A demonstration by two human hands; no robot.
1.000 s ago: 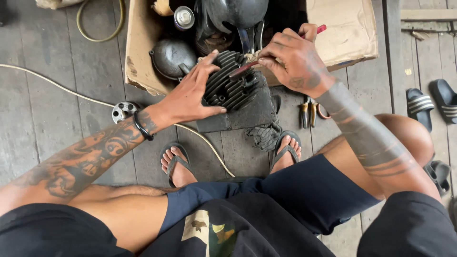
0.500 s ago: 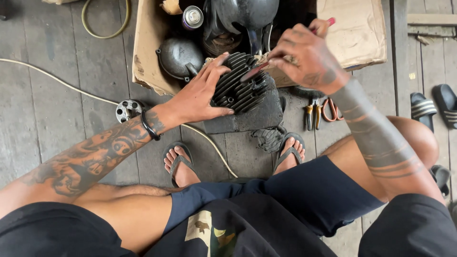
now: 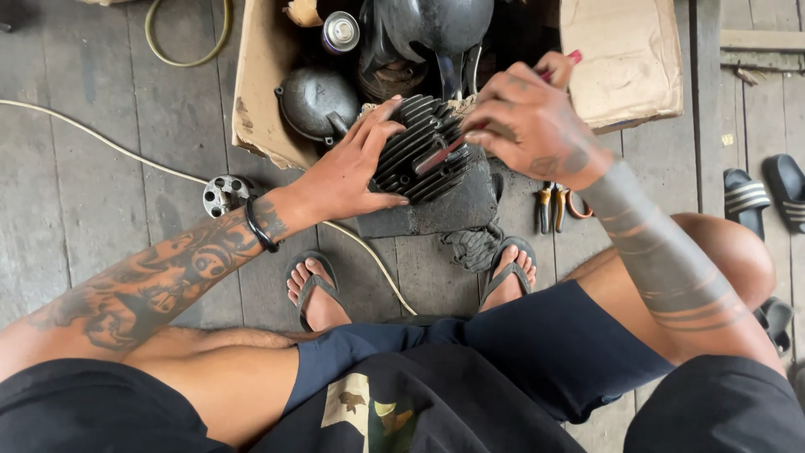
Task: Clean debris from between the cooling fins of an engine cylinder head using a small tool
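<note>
Seated, feet in sandals (image 3: 314, 289) on a grey plank floor (image 3: 75, 193). A dark block (image 3: 436, 210) sits just ahead of the feet; a finned black metal part (image 3: 415, 155) rests on top of it. Left hand (image 3: 348, 172) spread wide, palm and fingers pressed on the part's left edge. Right hand (image 3: 528, 126) closed around a red-handled tool (image 3: 470, 138), its tip lying across the fins. Pliers (image 3: 549, 205) on the floor just right of the block. Beyond: flattened cardboard (image 3: 625, 59) with a round dark cover (image 3: 314, 101) and a spray can (image 3: 340, 32)
</note>
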